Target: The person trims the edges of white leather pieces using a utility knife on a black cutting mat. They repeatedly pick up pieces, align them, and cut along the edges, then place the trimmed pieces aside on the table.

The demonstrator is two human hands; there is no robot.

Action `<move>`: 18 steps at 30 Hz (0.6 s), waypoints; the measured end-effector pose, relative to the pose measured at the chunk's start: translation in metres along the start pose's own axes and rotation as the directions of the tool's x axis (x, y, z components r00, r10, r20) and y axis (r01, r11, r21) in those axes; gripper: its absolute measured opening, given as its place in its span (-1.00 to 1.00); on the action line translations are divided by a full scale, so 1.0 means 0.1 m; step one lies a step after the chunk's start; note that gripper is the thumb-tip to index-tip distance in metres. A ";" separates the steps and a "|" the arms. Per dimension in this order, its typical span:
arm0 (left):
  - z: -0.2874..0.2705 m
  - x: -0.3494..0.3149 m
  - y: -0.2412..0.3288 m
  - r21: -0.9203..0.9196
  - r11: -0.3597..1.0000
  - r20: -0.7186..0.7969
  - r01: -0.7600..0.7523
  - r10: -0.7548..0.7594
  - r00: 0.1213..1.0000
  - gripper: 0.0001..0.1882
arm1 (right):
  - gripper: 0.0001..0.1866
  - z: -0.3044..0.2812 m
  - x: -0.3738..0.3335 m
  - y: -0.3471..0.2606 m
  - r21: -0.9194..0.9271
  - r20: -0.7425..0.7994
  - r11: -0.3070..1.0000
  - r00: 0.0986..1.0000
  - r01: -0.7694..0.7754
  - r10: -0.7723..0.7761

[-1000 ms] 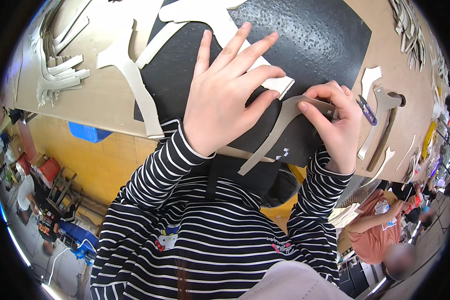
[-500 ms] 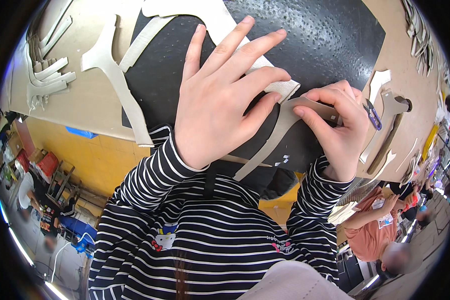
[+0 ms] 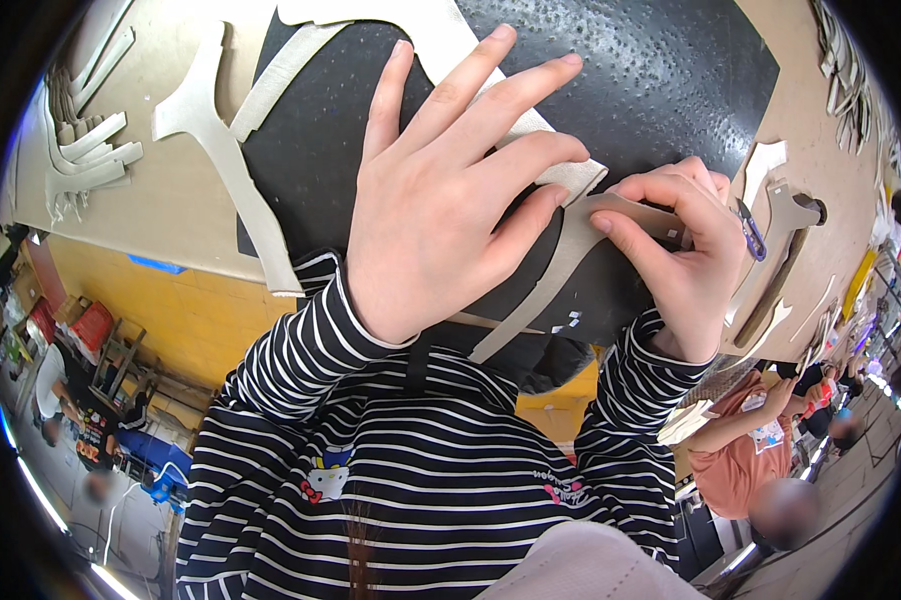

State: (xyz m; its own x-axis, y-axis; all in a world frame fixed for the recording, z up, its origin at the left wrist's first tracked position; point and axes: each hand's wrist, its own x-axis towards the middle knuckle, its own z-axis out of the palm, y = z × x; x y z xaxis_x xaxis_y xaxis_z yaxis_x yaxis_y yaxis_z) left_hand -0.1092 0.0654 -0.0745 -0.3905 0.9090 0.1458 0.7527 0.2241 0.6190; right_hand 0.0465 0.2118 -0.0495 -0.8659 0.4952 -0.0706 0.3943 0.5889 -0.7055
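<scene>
My left hand (image 3: 431, 200) lies with its fingers spread over a large off-white leather-like piece (image 3: 436, 45), pressing near its folded right end. Between thumb and index finger, my right hand (image 3: 686, 235) pinches a curved grey-beige strip (image 3: 561, 265). The strip meets the end of the off-white piece by my left thumb, and its lower tail hangs toward my body. Whether the two pieces are joined there I cannot tell. Both lie over a black board (image 3: 621, 75). Beside my right hand is a small purple-handled cutting tool (image 3: 752, 235).
A Y-shaped off-white piece (image 3: 206, 110) lies left, near a stack of similar pieces (image 3: 96, 160). At the right lie a wooden-handled hammer (image 3: 773, 285) and more cut pieces (image 3: 763, 165). The tan table (image 3: 161, 235) ends toward me. Other people (image 3: 746, 435) are beyond it.
The view has shifted slightly, so the board and pieces sit a little differently in it. Both hands keep the same hold.
</scene>
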 end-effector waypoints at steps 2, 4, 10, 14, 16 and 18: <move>0.00 0.00 0.00 -0.001 1.000 -0.002 -0.002 0.002 1.000 -0.79 | -0.76 -0.01 0.00 0.00 -0.003 0.006 1.000 1.000 -0.002 0.002; 0.01 0.00 0.00 -0.009 1.000 -0.006 -0.005 0.005 1.000 -0.79 | -0.76 -0.01 0.00 -0.01 -0.013 0.010 1.000 1.000 -0.004 0.004; 0.01 0.00 -0.01 -0.016 1.000 -0.012 -0.013 0.012 1.000 -0.79 | -0.76 0.00 0.01 -0.02 -0.017 0.015 1.000 1.000 -0.016 0.016; 0.02 -0.01 -0.02 -0.006 1.000 -0.014 -0.013 0.013 1.000 -0.80 | -0.76 0.00 0.01 -0.02 -0.030 0.009 1.000 1.000 -0.005 0.005; 0.02 -0.01 -0.02 -0.012 1.000 -0.016 -0.014 0.014 1.000 -0.81 | -0.77 0.00 0.01 -0.02 -0.030 0.001 1.000 1.000 -0.003 0.003; 0.02 -0.01 -0.02 -0.005 1.000 -0.015 -0.014 0.014 1.000 -0.81 | -0.77 0.00 0.01 -0.02 -0.034 -0.002 0.999 1.000 -0.010 0.010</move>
State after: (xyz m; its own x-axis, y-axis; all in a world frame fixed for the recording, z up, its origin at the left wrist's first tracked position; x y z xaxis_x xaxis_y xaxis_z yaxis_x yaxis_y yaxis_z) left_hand -0.1089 0.0651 -0.0774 -0.3878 0.9067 0.1658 0.7556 0.2097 0.6206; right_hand 0.0449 0.2107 -0.0481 -0.8615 0.5019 -0.0763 0.4130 0.6055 -0.6803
